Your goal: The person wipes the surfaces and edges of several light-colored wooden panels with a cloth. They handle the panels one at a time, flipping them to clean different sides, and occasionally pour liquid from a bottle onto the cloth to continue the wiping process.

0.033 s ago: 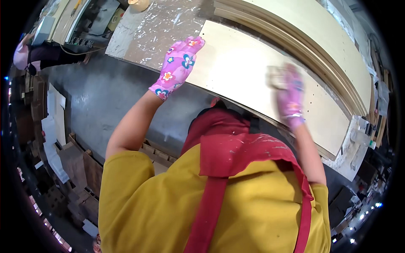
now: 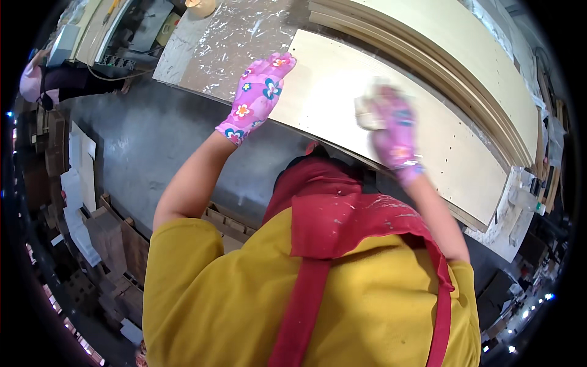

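A long pale wooden board (image 2: 330, 92) with small dark holes lies on the paint-spattered table. My left hand (image 2: 260, 92), in a pink flowered glove, rests against the board's left end with its fingers stretched out. Over the middle of the board is my right hand (image 2: 394, 125) in a matching glove, smeared by motion. It is closed on a pale beige pad (image 2: 367, 113), pressed to the board's face. Blur hides exactly what kind of pad it is.
Behind the board, more long pale panels (image 2: 428, 49) are stacked. The spattered tabletop (image 2: 226, 46) extends left, with a beige container (image 2: 200, 7) at its far edge. A clear bottle (image 2: 524, 199) lies at the right end. Another person (image 2: 52, 82) stands at far left.
My right hand has slid left along the board with the pad. My left hand and the board have stayed in place.
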A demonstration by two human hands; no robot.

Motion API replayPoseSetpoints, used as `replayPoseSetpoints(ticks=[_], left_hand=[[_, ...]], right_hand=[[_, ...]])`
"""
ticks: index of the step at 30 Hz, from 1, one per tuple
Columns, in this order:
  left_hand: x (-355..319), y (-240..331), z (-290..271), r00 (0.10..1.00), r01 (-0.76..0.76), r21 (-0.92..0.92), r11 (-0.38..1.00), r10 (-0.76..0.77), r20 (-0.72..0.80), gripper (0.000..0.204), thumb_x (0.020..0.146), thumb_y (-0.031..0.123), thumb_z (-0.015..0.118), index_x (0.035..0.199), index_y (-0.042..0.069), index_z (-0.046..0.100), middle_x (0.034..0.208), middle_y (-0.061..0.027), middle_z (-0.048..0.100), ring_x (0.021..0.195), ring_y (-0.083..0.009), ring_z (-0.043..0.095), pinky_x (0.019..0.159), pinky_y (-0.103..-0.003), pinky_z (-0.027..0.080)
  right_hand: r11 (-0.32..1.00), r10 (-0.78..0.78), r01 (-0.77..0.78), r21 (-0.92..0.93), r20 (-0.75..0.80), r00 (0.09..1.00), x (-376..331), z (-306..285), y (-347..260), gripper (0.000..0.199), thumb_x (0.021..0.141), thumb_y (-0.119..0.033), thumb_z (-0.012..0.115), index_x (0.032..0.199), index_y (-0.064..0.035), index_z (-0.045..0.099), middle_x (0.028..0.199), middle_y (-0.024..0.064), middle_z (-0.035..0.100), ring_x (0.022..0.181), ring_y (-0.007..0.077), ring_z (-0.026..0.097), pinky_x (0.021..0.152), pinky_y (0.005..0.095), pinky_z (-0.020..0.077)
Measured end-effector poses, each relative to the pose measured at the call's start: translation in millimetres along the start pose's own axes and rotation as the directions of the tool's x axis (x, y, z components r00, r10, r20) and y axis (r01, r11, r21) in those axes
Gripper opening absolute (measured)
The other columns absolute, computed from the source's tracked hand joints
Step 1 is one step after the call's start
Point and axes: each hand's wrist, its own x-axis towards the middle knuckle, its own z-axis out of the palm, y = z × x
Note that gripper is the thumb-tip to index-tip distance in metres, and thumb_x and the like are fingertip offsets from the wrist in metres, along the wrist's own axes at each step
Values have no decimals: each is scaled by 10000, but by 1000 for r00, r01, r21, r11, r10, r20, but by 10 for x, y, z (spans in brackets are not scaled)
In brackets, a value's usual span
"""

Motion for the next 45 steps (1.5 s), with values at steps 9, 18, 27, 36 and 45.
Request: replayPoseSetpoints(ticks=[9,18,27,36,45], left_hand=[[-18,-49,16,999,-37,-24,999,36,-25,394,874,70,465,1262,100,520,1314,-96,511,1249,-268,441,1057,-405,313],[-27,-54,-19,998,-12,-36,999,14,55,419,895,94,434,1308,127,492,1371,-80,469,1288,-269,407,1074,-420,287],[232,456,-228,978,-187,95,978,194,-78,358,856,53,508,1200,86,601,1092,-108,646,1076,-242,576,946,-357,426],[524,2330,351,745,323,-766,556,350,568,365,927,256,572,1188,0,594,903,-47,641,779,-127,600,763,-252,489],[651,3936,1146,509,772,-616,161,424,749,121,866,71,633,890,95,517,856,44,517,737,-36,468,630,-190,394]], right_hand=[[985,-102,62,160,259,960,168,-191,-432,544,661,-110,627,1200,-165,581,1365,90,457,1316,292,367,1046,518,264],[986,160,-146,-75,233,959,-1140,-696,197,467,741,-124,621,1204,-172,585,1343,125,464,1285,323,396,1050,502,296],[19,989,-503,864,-89,-115,-3612,-1967,1534,330,910,-99,462,1214,14,525,1031,93,642,849,192,646,758,320,537],[-273,947,245,930,215,241,-3035,-2186,467,568,910,-345,439,1359,-4,372,1321,200,488,1192,329,510,1012,475,423],[-148,930,-326,934,243,275,-2750,-1978,461,356,946,-347,489,1060,-28,600,812,2,613,656,62,567,517,242,447]])
